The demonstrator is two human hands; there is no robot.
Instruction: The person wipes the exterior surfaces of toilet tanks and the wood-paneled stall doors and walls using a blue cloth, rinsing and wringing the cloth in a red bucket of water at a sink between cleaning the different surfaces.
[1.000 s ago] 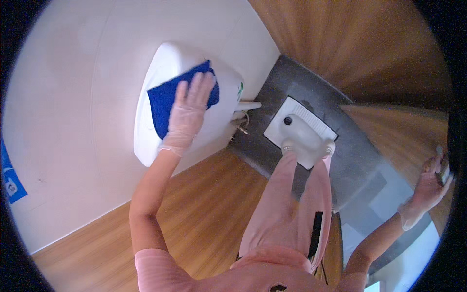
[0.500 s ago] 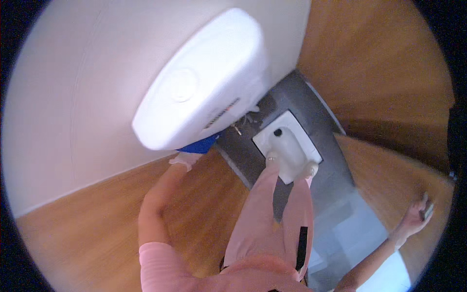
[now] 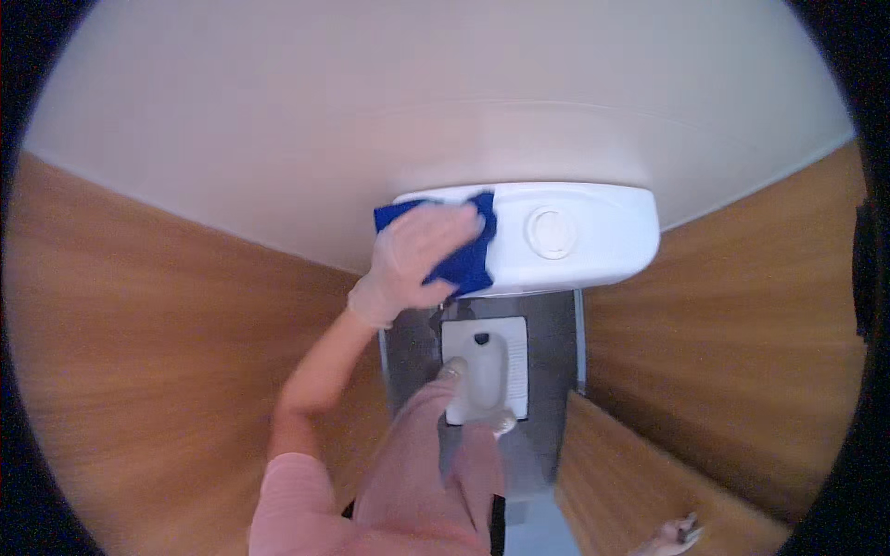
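Note:
My left hand [image 3: 417, 255], in a thin translucent glove, presses a blue cleaning cloth [image 3: 468, 264] onto the left end of a white toilet cistern [image 3: 607, 222]. Its fingers lie together over the cloth, slightly bent, with the thumb apart near the front edge. A round flush button [image 3: 553, 233] sits in the cistern lid, to the right of the cloth. Low at the right, my right hand [image 3: 666, 539] is closed around a small metal door handle [image 3: 688, 528]; most of that forearm is out of view.
Below the cistern a white squat toilet [image 3: 517, 371] is set in the dark grey floor [image 3: 547, 361]. My feet stand at its edges. Wood-look partitions [image 3: 185, 343] rise on both sides, and a wood-look door [image 3: 630, 463] stands at lower right. A pale wall [image 3: 445, 83] backs the cistern.
My view has turned towards the cistern. The left hand and blue cloth have come from beside the cistern's near end onto its lid. The right hand remains at the door handle.

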